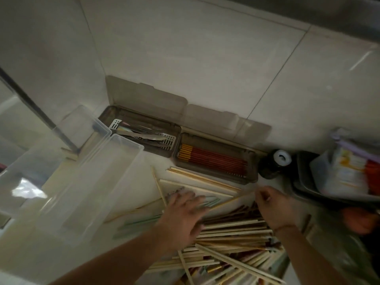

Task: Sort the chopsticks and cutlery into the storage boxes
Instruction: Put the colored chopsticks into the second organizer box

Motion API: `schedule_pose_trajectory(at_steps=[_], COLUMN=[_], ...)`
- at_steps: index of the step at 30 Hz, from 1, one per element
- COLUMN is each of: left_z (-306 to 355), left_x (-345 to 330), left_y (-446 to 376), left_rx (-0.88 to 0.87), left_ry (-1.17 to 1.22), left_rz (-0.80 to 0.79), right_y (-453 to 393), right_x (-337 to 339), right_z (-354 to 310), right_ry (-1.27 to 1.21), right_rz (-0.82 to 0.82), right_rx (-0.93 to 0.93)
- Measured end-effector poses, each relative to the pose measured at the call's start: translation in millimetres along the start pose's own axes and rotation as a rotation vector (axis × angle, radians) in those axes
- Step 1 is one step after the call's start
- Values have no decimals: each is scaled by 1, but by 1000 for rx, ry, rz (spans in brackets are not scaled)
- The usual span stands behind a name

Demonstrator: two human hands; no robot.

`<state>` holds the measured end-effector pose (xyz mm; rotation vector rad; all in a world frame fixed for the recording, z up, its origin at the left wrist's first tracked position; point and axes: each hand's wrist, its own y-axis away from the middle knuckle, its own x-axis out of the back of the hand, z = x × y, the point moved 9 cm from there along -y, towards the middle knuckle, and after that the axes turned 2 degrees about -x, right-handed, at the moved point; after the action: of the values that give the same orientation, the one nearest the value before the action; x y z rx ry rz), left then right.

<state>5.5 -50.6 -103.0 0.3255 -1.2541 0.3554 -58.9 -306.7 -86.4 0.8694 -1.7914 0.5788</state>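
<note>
I see left hand (183, 210) flat, fingers spread, pressing on loose chopsticks (232, 233) heaped on table (144, 175). Right hand (273, 204) curled over pile; cannot tell if its grip pinches anything. Two grey storage boxes against wall, lids up: cutlery box (141, 132) left, red chopstick box (216, 159) right. Clear bins (86, 182) far left.

Both forearms enter from the lower edge and reach forward. The left hand (183, 214) lies palm down, back of the hand up, fingers extended and slightly spread, thumb out to the right. The right hand (273, 204) is turned with its back toward the camera, fingers curled inward at the tips; a thin band circles the right wrist.
</note>
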Motion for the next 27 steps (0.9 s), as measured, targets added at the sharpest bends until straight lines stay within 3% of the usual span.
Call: schedule_pose_trajectory(at_steps=[3, 6, 12, 20, 27], left_z=[29, 40, 42, 42, 38], left_x=[-24, -28, -29, -26, -33], left_y=[4, 3, 10, 12, 21], left_rx=[-94, -54, -95, -54, -103], left_ry=[28, 57, -36, -91, -104], left_rz=[-135, -239, -262, -275, -239], right_y=[-3, -8, -10, -6, -12], right_x=[-20, -19, -20, -14, -22], right_z=[33, 40, 57, 51, 86], right_ry=[186, 312, 199, 127, 100], right_rz=[-114, -135, -168, -313, -439], right_rx=[-212, -306, -515, -550, -518])
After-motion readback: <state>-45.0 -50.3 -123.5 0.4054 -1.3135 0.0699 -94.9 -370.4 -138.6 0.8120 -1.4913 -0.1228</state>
